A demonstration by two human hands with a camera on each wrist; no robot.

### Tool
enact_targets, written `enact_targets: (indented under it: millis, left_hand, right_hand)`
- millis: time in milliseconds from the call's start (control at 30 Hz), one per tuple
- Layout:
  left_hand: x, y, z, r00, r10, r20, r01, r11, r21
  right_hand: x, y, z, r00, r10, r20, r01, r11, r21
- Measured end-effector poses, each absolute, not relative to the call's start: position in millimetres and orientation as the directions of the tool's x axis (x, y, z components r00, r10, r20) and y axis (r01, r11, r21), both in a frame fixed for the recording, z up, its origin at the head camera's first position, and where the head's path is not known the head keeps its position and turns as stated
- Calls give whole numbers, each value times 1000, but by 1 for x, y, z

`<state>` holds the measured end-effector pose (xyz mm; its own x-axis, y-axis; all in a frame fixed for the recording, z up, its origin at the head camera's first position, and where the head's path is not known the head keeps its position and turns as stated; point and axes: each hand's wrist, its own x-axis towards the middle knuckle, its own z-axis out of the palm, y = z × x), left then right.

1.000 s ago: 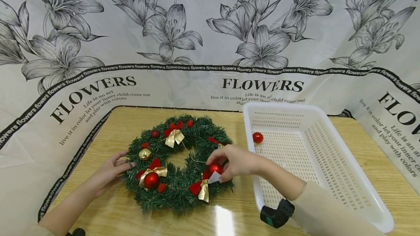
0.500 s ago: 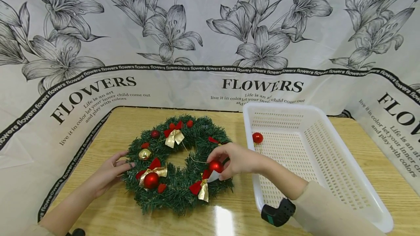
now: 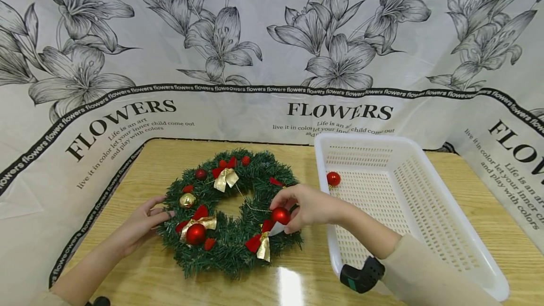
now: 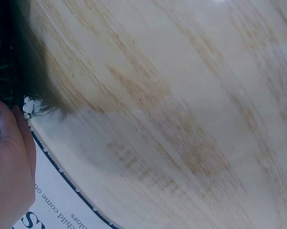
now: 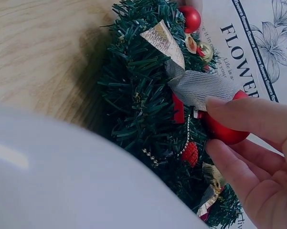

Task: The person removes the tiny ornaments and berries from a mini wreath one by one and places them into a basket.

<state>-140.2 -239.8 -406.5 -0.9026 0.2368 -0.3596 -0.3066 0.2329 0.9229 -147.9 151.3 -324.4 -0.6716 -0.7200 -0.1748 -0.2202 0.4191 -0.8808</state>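
Note:
A green wreath [image 3: 229,254] lies on the table, bearing red-and-gold bows, baubles and beaded string. On its right side, my right hand [image 3: 312,209] pinches a shiny red bauble [image 3: 280,215] between thumb and fingers. The right wrist view shows the thumb against a silvery ribbon tail [image 5: 205,88] beside the bauble. Below it sits a red-and-gold bow [image 3: 262,244]. My left hand [image 3: 138,225] rests against the wreath's left edge with fairly straight fingers; some fingertips are hidden in the greenery.
A white perforated basket [image 3: 463,221] stands right of the wreath, under my right forearm, with one red bauble [image 3: 333,178] at its left side. A flower-printed cloth [image 3: 238,112] rises behind the wooden table [image 3: 178,155].
My right hand and the red bauble have shifted very slightly up and to the right, still at the wreath. The left hand and wreath keep their places.

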Motion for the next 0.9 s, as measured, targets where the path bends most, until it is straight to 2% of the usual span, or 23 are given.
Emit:
enact_targets:
  millis: [900]
  left_hand:
    - [-141, -240, -406, -897, 248, -365, -313, 226, 922]
  right_hand:
    - [-149, 156, -322, -686, -710, -158, -209, 401, -892]
